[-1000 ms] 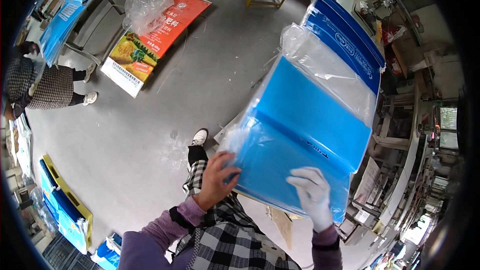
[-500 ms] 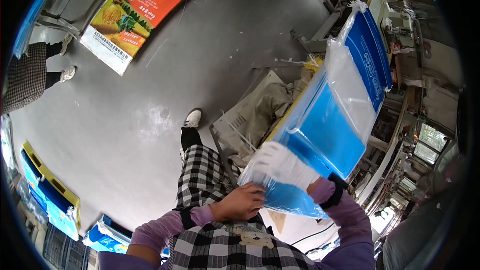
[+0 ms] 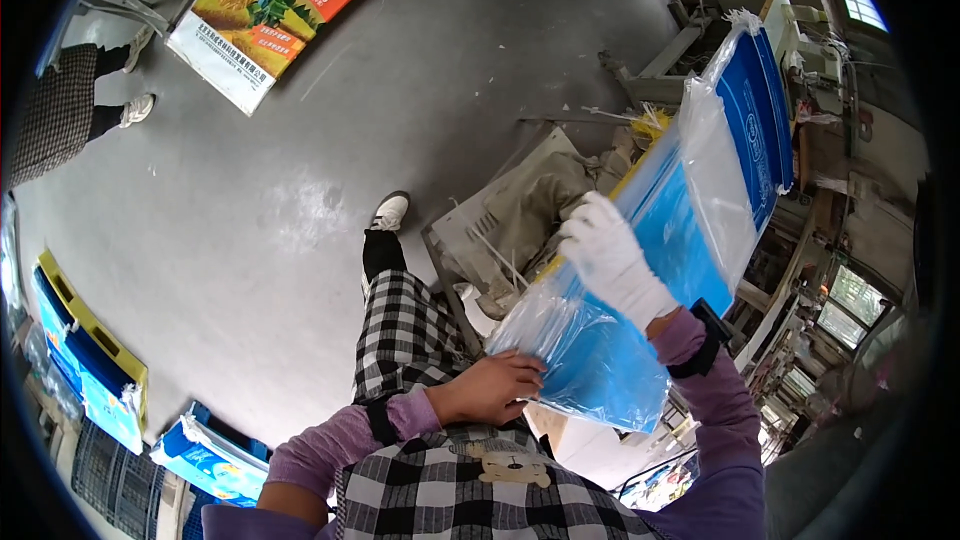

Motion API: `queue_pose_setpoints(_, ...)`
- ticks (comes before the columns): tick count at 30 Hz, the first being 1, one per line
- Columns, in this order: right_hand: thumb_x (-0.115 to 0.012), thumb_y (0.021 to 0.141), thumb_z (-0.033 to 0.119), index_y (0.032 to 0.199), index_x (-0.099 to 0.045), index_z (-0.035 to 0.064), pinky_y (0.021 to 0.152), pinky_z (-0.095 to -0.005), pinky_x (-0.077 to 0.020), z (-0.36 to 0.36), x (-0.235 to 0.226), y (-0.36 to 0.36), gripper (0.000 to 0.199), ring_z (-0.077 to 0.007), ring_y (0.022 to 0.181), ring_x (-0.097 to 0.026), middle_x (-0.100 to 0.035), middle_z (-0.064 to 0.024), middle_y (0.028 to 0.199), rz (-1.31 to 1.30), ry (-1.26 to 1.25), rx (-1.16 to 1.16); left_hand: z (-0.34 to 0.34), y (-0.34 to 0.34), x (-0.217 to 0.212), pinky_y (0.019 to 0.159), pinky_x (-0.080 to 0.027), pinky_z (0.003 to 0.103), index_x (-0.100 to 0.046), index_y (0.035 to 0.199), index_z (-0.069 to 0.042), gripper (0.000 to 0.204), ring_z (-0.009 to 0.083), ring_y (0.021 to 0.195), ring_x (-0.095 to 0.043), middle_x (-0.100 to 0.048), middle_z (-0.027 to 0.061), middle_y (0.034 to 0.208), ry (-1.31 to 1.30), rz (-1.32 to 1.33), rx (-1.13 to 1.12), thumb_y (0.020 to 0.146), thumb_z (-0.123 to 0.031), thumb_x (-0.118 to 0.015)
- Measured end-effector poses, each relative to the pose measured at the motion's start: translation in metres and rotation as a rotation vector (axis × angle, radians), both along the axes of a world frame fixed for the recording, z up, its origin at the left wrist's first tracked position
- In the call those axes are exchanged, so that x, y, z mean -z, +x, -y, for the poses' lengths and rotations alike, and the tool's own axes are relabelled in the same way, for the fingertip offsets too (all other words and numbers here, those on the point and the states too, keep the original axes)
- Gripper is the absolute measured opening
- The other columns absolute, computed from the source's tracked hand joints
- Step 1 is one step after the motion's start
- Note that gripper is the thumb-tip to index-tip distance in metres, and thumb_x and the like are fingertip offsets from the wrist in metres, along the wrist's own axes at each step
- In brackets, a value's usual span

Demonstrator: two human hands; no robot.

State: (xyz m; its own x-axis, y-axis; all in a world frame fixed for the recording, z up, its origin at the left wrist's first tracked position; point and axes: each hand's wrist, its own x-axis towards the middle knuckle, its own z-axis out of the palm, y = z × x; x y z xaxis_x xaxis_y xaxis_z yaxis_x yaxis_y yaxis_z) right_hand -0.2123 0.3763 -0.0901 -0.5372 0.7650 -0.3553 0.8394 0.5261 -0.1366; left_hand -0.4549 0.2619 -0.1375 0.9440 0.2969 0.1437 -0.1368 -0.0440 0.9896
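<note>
A stack of blue plastic bags point(image 3: 680, 230) lies slantwise at the right, with loose, crinkled clear plastic film point(image 3: 560, 330) over its near part. My bare left hand point(image 3: 492, 387) is closed on the film's near left corner, its fingers on top and its thumb partly hidden. Farther along, my right hand point(image 3: 612, 255) in a white glove is over the left edge of the stack. Its bent fingers are somewhat apart, and I see nothing held in them. More clear film point(image 3: 715, 145) and a darker blue bundle with a tied white fringe point(image 3: 752, 110) cover the far end.
Left of the stack stands a grey bin point(image 3: 480, 240) with crumpled drab cloth point(image 3: 545, 200). A printed orange and white sack point(image 3: 270, 15) lies at the far left, near another person's legs point(image 3: 110, 115). Blue bundles in a yellow frame point(image 3: 95, 350) stand at the left.
My right hand has moved forward along the stack from the near film to its left edge. My left hand stays at the near corner. The whole view has shifted slightly.
</note>
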Motion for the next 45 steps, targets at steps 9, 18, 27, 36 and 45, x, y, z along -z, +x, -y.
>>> queue_pose_setpoints(9, -0.057, 0.076, 0.012, 0.106, -0.064, 0.0054, 0.107, -0.0462, -0.0387, 0.071, -0.012, -0.007, 0.032, -0.0281, 0.118, -0.052, -0.06, -0.0127, 0.116, -0.187, 0.122, 0.242, -0.036, 0.0, -0.007, 0.097, -0.046, 0.042, -0.068, 0.101, -0.006, 0.024, 0.0279, 0.12, -0.054, -0.065, 0.0088, 0.117, 0.06, 0.084, 0.162, 0.078, -0.008, -0.069)
queue_pose_setpoints(18, -0.063, 0.071, 0.0, 0.104, -0.067, 0.0097, 0.097, -0.0438, -0.0462, 0.196, -0.079, -0.04, 0.035, -0.0315, 0.114, -0.054, -0.06, -0.01, 0.116, -0.353, 0.46, 1.01, -0.176, 0.132, -0.015, 0.083, -0.05, 0.039, -0.068, 0.105, -0.008, 0.023, 0.0299, 0.099, -0.06, -0.066, 0.0114, 0.102, 0.462, -0.129, -0.306, 0.082, -0.006, -0.065)
queue_pose_setpoints(27, -0.055, 0.078, -0.005, 0.093, -0.07, 0.0062, 0.088, -0.0431, -0.0472, 0.306, -0.097, -0.133, 0.024, -0.0307, 0.1, -0.06, -0.066, -0.012, 0.1, -0.256, 0.698, 1.655, -0.237, 0.376, 0.035, 0.102, -0.04, 0.041, -0.068, 0.11, -0.011, 0.027, 0.0334, 0.12, -0.049, -0.06, 0.0097, 0.125, 1.176, -0.143, -0.615, 0.083, -0.013, -0.065)
queue_pose_setpoints(36, -0.064, 0.082, 0.001, 0.101, -0.07, 0.0084, 0.096, -0.0453, -0.0445, 0.399, -0.075, -0.149, 0.02, -0.0363, 0.111, -0.055, -0.062, -0.0149, 0.114, -0.25, 0.666, 1.927, -0.196, 0.36, -0.025, 0.078, -0.047, 0.036, -0.061, 0.068, -0.005, 0.02, 0.0227, 0.089, -0.059, -0.064, 0.007, 0.082, 0.784, -0.045, -0.618, 0.069, -0.006, -0.081)
queue_pose_setpoints(45, -0.06, 0.09, 0.013, 0.137, -0.043, 0.0, 0.104, -0.0427, -0.041, 0.377, -0.061, -0.005, 0.052, -0.0336, 0.123, -0.049, -0.047, -0.0195, 0.135, -1.948, 0.484, 1.751, -0.077, 0.233, -0.156, 0.073, -0.047, 0.026, -0.048, 0.078, -0.006, 0.023, 0.0079, 0.078, -0.057, -0.056, -0.0001, 0.076, 0.035, -0.098, 0.338, 0.083, 0.004, -0.068)
